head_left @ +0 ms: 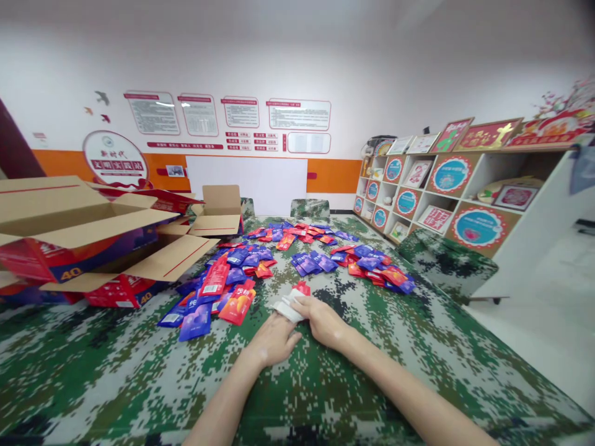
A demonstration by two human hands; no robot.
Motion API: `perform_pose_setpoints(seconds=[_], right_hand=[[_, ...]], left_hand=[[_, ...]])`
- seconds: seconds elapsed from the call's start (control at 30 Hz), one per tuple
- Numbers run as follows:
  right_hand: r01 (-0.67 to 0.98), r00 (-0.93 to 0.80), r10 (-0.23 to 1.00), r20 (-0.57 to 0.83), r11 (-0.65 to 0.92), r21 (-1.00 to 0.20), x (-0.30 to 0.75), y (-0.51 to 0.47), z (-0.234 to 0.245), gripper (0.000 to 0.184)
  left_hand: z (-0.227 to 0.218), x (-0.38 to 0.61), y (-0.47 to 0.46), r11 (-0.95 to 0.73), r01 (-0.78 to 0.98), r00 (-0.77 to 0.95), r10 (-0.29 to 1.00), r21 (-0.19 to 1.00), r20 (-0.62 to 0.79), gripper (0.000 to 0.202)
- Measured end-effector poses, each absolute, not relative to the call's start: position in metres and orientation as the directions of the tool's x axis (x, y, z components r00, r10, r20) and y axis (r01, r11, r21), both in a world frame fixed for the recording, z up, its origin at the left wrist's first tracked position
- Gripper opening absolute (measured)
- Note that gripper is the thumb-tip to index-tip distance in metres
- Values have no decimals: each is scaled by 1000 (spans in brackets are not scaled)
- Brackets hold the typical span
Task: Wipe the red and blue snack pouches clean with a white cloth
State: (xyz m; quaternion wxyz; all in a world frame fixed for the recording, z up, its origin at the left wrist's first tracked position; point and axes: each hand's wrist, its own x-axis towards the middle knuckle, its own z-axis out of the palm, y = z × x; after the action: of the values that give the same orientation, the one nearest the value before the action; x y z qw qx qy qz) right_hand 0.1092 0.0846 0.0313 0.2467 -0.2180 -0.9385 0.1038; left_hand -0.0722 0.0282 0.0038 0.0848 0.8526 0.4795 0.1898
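Step in hand, as judged: handling one red packet (304,287) with a white cloth (284,310), possibly wiping it, at the centre of the frame over the camouflage-covered counter (372,390). The right hand (325,319) has its fingers pinching the cloth beside the packet. The left hand (275,341) lies below, thumb apart; its fingertips are hidden under the cloth, so their grip cannot be told. The next move appears to call for a steady packet and a light hold.

Count: one cloth; one packet at the hands; four packet groups, at left of centre (214,285), centre (313,263), right of centre (374,266) and upper centre (297,232); overlap prevents counting individual packets. At least three open cartons (109,291), middle left.
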Motion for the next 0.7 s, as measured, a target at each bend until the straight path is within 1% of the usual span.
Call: perform_pose_setpoints(seconds=[0.1, 0.2, 0.33, 0.43, 0.57, 0.7], right_hand=[[409, -744, 496, 447, 868, -283, 112, 86, 9, 61], [439, -752, 503, 426, 864, -246, 109, 115, -5, 56], [487, -730, 547, 409, 837, -250, 99, 160, -8, 50], [523, -695, 590, 412, 807, -273, 92, 178, -6, 47], [505, -695, 573, 434, 819, -272, 97, 179, 1, 49], [551, -658, 587, 472, 802, -229, 133, 162, 10, 60]], left_hand=[[4, -73, 30, -522, 784, 465, 853, 336, 237, 41], [7, -73, 31, -517, 776, 467, 856, 361, 222, 45], [7, -75, 34, -511, 768, 471, 859, 385, 201, 56], [5, -75, 34, -505, 773, 466, 863, 383, 197, 57], [4, -75, 32, -501, 777, 462, 865, 382, 196, 56], [8, -75, 30, -498, 773, 455, 867, 392, 204, 55]])
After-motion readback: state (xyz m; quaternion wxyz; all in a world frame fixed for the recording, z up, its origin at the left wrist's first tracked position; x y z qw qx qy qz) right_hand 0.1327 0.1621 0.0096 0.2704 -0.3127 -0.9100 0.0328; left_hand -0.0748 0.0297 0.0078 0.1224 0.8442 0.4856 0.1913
